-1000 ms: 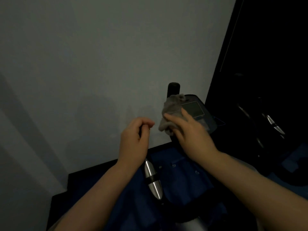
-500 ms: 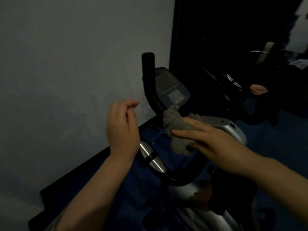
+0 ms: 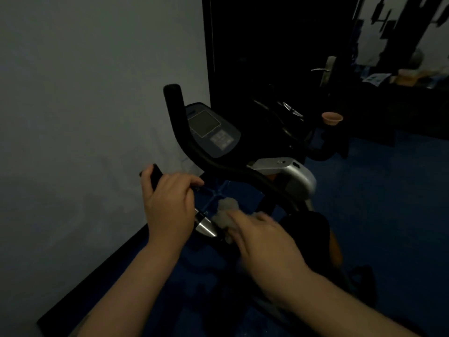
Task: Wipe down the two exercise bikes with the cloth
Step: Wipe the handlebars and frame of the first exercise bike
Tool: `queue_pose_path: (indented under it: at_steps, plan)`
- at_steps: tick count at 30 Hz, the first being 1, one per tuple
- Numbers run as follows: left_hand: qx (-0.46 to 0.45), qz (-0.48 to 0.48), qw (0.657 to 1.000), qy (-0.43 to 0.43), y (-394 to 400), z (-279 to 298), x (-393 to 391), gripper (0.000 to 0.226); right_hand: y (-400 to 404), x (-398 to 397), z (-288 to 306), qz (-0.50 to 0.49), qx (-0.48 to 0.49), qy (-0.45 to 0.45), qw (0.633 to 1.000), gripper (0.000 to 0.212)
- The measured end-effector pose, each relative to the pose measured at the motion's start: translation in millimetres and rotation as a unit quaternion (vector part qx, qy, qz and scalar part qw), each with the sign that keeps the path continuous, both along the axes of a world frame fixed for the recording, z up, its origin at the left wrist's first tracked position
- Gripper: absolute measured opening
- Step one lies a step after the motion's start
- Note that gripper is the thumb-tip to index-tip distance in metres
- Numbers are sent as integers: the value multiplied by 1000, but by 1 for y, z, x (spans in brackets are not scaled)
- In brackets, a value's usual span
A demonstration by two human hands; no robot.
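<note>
Left hand (image 3: 167, 205) grips the handlebar (image 3: 226, 167); right hand (image 3: 264, 242) presses cloth (image 3: 224, 210) on it.

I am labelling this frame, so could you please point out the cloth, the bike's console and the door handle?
cloth (image 3: 227, 208), head view, on the bunched grey top.
console (image 3: 211, 128), head view, on its dark screen area.
door handle (image 3: 320, 69), head view, on the metal lever.
</note>
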State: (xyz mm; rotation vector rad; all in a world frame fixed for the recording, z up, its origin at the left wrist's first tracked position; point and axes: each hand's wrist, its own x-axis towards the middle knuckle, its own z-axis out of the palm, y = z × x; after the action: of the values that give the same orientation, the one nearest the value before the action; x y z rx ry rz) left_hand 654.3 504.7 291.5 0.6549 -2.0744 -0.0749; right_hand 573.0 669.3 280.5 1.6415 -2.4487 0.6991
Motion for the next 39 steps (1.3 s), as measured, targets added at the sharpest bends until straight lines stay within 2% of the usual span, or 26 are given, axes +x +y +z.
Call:
queue_pose_path:
  at_steps: [3,7,8,10,12,16,19,22,23,25,27,30,32,34,36,37,39]
  plan:
    - [9,15,1000,-25,5,4,-2,32,5,16,-5,-40,-49,-24,998,31]
    - [19,13,999,-26,2,4,-2,30,-26,64,6,-45,-166,-217,961,40]
    - [22,4,1000,-19,2,4,-1,29,-32,69,6,-36,-183,-235,954,41]
    - [23,-19,999,-12,1,4,3,32,-31,64,-9,-18,-204,-212,955,43]
    - [10,-59,998,-26,-3,7,11,38,-16,49,-38,-54,-197,-171,964,46]
    - [-49,-128,989,-45,-24,9,39,31,-15,53,-38,-136,-217,-225,940,38]
    - [5,-151,988,-22,-41,10,59,30,-32,64,-27,-134,-231,-186,946,39]
    - [65,-188,980,-16,-46,12,65,34,-14,50,-33,-81,-247,-209,943,39]
    - [81,-198,977,-7,-47,12,66,34,-11,49,-33,-80,-255,-223,938,38]
    - [95,-221,971,8,-50,11,66,33,-28,52,-26,-117,-266,-192,937,35]
    - [94,-250,964,16,-54,8,66,34,-64,64,-6,-148,-253,-146,945,35]
    - [107,-299,948,19,-61,7,69,37,-93,75,12,-78,-198,-138,967,44]
    - [144,-330,933,21,-64,9,73,39,-80,70,12,-37,-149,-142,978,49]
    - [198,-358,912,27,-67,15,77,43,-64,67,14,-10,-140,-192,971,49]
    - [234,-380,895,22,-73,20,79,43,-72,68,28,-50,-148,-301,941,50]
    - [243,-388,889,13,-76,22,80,43,-87,64,34,-110,-143,-335,925,54]
    - [259,-404,877,2,-84,25,81,42,-117,68,47,-189,-107,-314,924,53]
